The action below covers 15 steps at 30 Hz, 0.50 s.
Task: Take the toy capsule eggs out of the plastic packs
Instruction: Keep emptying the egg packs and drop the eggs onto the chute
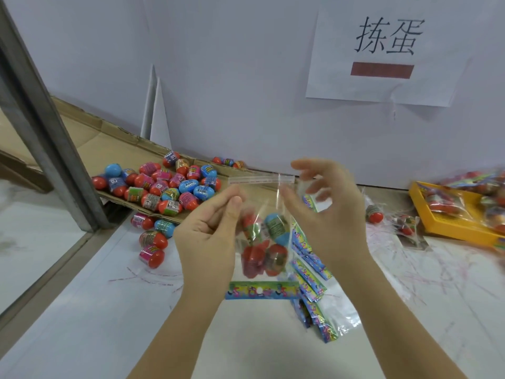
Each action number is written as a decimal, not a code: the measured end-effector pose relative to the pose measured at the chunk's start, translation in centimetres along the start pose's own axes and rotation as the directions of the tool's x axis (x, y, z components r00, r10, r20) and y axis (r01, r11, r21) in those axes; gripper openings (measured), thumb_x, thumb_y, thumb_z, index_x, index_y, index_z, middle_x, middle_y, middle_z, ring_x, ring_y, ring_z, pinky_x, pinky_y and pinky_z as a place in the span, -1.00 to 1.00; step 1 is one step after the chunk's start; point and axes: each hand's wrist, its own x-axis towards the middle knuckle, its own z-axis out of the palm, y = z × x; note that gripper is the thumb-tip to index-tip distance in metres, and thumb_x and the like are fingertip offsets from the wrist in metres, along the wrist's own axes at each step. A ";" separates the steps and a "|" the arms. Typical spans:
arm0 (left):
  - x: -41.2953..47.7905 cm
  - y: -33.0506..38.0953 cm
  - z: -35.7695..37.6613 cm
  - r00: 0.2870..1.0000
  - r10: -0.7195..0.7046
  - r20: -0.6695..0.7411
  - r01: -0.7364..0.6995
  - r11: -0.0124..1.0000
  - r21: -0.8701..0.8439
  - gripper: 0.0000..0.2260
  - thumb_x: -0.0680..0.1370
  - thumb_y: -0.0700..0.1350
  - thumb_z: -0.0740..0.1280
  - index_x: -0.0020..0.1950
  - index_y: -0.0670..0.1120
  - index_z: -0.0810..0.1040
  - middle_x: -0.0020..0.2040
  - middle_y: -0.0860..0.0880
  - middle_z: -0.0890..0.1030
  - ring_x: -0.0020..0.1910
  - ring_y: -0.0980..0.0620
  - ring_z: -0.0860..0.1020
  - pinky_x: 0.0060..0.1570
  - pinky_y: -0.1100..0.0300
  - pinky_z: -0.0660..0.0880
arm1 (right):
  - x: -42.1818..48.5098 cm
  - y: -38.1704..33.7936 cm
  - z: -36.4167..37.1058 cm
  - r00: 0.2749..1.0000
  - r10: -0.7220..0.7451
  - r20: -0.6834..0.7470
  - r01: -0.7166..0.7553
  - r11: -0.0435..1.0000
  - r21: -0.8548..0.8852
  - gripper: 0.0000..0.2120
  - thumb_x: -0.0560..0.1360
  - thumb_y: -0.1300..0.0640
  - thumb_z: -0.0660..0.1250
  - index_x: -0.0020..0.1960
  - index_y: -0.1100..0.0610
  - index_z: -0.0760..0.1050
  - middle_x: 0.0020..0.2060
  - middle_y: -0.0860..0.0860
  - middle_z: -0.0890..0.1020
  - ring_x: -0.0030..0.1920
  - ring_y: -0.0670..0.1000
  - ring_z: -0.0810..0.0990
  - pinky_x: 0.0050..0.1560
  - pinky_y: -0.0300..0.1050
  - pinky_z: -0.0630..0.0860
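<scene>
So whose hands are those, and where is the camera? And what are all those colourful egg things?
One camera, worn on a person's head, looks down at their own bare hands. The left hand pinches a clear plastic pack of toy capsule eggs. The right hand is at its top edge, too blurred to show its grip. On the white surface lie loose red, blue and pink plastic eggs on flat brown cardboard, emptied clear packs with colourful paper strips, and a yellow plastic tray of full packs.
</scene>
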 end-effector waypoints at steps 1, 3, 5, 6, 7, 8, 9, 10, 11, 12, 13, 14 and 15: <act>-0.1 -0.1 0.0 1.000 0.029 0.011 -0.030 0.998 0.050 -0.78 0.52 -0.29 0.37 0.03 0.00 0.64 -0.16 0.13 0.72 -0.15 0.15 0.69 -0.17 0.38 0.57 | -0.1 -0.2 0.0 0.988 -0.155 0.003 0.155 0.985 -0.079 -0.79 0.43 0.18 0.45 0.00 -0.07 0.58 -0.14 -0.16 0.54 -0.14 -0.21 0.52 -0.03 -0.33 0.42; -0.5 -0.2 0.1 0.997 0.061 0.040 -0.065 0.992 0.109 -0.77 0.52 -0.25 0.39 0.06 0.05 0.64 -0.14 0.16 0.72 -0.12 0.13 0.68 -0.14 0.33 0.58 | -0.4 -0.5 0.1 0.942 -0.331 0.056 0.336 0.920 -0.202 -0.89 0.48 0.13 0.39 -0.02 0.03 0.66 -0.14 -0.09 0.61 -0.11 -0.03 0.59 -0.02 -0.02 0.50; -1.0 -0.3 0.2 0.991 0.104 0.079 -0.117 0.976 0.184 -0.76 0.51 -0.19 0.41 0.09 0.12 0.62 -0.18 0.24 0.68 -0.17 0.12 0.63 -0.16 0.21 0.62 | -0.5 -0.7 0.2 0.917 -0.389 0.086 0.396 0.867 -0.304 -0.85 0.51 0.08 0.34 -0.01 0.05 0.67 -0.13 -0.04 0.65 -0.12 0.07 0.60 -0.09 0.10 0.49; -1.2 -0.3 0.2 0.985 0.134 0.104 -0.155 0.962 0.225 -0.74 0.52 -0.17 0.41 0.11 0.16 0.60 -0.23 0.26 0.65 -0.21 0.12 0.58 -0.18 0.12 0.59 | -0.5 -0.7 0.3 0.911 -0.403 0.087 0.408 0.850 -0.335 -0.85 0.52 0.07 0.34 -0.01 0.06 0.68 -0.13 -0.03 0.65 -0.13 0.08 0.61 -0.11 0.10 0.48; -1.3 -0.3 0.3 0.978 0.164 0.131 -0.193 0.948 0.253 -0.73 0.54 -0.17 0.40 0.13 0.19 0.59 -0.27 0.27 0.62 -0.23 0.12 0.54 -0.19 0.08 0.59 | -0.5 -0.8 0.2 0.908 -0.410 0.089 0.413 0.839 -0.354 -0.86 0.52 0.07 0.35 -0.02 0.06 0.68 -0.13 -0.03 0.66 -0.14 0.09 0.61 -0.13 0.10 0.48; -1.4 -0.3 0.3 0.970 0.187 0.155 -0.223 0.938 0.264 -0.72 0.54 -0.17 0.39 0.15 0.19 0.57 -0.27 0.28 0.61 -0.23 0.13 0.53 -0.20 0.08 0.59 | -0.5 -0.8 0.2 0.905 -0.416 0.090 0.418 0.830 -0.368 -0.87 0.52 0.08 0.36 -0.03 0.07 0.68 -0.14 -0.03 0.66 -0.15 0.09 0.61 -0.14 0.09 0.48; -1.5 -0.2 0.3 0.965 0.198 0.172 -0.239 0.934 0.265 -0.71 0.55 -0.19 0.39 0.16 0.16 0.57 -0.24 0.32 0.62 -0.20 0.16 0.55 -0.19 0.15 0.59 | -0.5 -0.7 0.2 0.900 -0.425 0.092 0.426 0.819 -0.385 -0.87 0.52 0.08 0.37 -0.04 0.07 0.68 -0.14 -0.03 0.66 -0.16 0.08 0.61 -0.15 0.08 0.47; -1.4 -0.2 0.3 0.965 0.193 0.179 -0.235 0.938 0.256 -0.69 0.55 -0.23 0.39 0.18 0.13 0.56 -0.18 0.35 0.64 -0.16 0.20 0.59 -0.16 0.24 0.59 | -0.5 -0.7 0.2 0.894 -0.437 0.096 0.436 0.803 -0.407 -0.88 0.52 0.08 0.38 -0.05 0.06 0.68 -0.15 -0.04 0.67 -0.17 0.07 0.61 -0.15 0.05 0.46; -1.4 -0.3 0.4 0.968 0.175 0.179 -0.215 0.948 0.233 -0.67 0.54 -0.29 0.38 0.17 0.11 0.57 -0.11 0.37 0.65 -0.10 0.24 0.63 -0.11 0.32 0.58 | -0.5 -0.6 0.2 0.887 -0.452 0.097 0.446 0.783 -0.434 -0.88 0.52 0.07 0.38 -0.05 0.06 0.69 -0.15 -0.05 0.67 -0.18 0.07 0.61 -0.15 0.03 0.45; -1.4 -0.3 0.4 0.973 0.152 0.175 -0.187 0.960 0.208 -0.63 0.53 -0.34 0.37 0.17 0.10 0.56 -0.06 0.36 0.65 -0.04 0.27 0.64 -0.07 0.37 0.55 | -0.5 -0.6 0.3 0.878 -0.470 0.093 0.457 0.762 -0.459 -0.88 0.52 0.07 0.38 -0.05 0.06 0.69 -0.15 -0.05 0.67 -0.19 0.07 0.60 -0.14 0.01 0.44; -1.4 -0.4 0.5 0.975 0.137 0.173 -0.168 0.968 0.185 -0.61 0.53 -0.37 0.36 0.16 0.10 0.56 -0.04 0.35 0.65 -0.01 0.28 0.64 -0.06 0.40 0.54 | -0.6 -0.7 0.5 0.868 -0.490 0.085 0.467 0.744 -0.478 -0.88 0.51 0.08 0.39 -0.04 0.06 0.69 -0.15 -0.04 0.67 -0.19 0.07 0.60 -0.14 -0.01 0.44; -1.5 -0.4 0.5 0.976 0.134 0.174 -0.164 0.972 0.169 -0.60 0.52 -0.39 0.35 0.16 0.09 0.56 -0.05 0.35 0.65 0.00 0.28 0.64 -0.06 0.42 0.53 | -0.6 -0.7 0.6 0.858 -0.509 0.071 0.475 0.733 -0.488 -0.89 0.50 0.09 0.41 -0.04 0.07 0.69 -0.16 -0.04 0.67 -0.20 0.06 0.60 -0.14 -0.01 0.44; -1.5 -0.4 0.5 0.974 0.141 0.177 -0.169 0.973 0.158 -0.59 0.52 -0.40 0.35 0.18 0.07 0.55 -0.05 0.36 0.65 -0.01 0.29 0.64 -0.06 0.44 0.52 | -0.7 -0.7 0.7 0.851 -0.523 0.056 0.481 0.731 -0.484 -0.91 0.49 0.11 0.42 -0.06 0.08 0.68 -0.17 -0.03 0.67 -0.21 0.06 0.60 -0.15 -0.02 0.44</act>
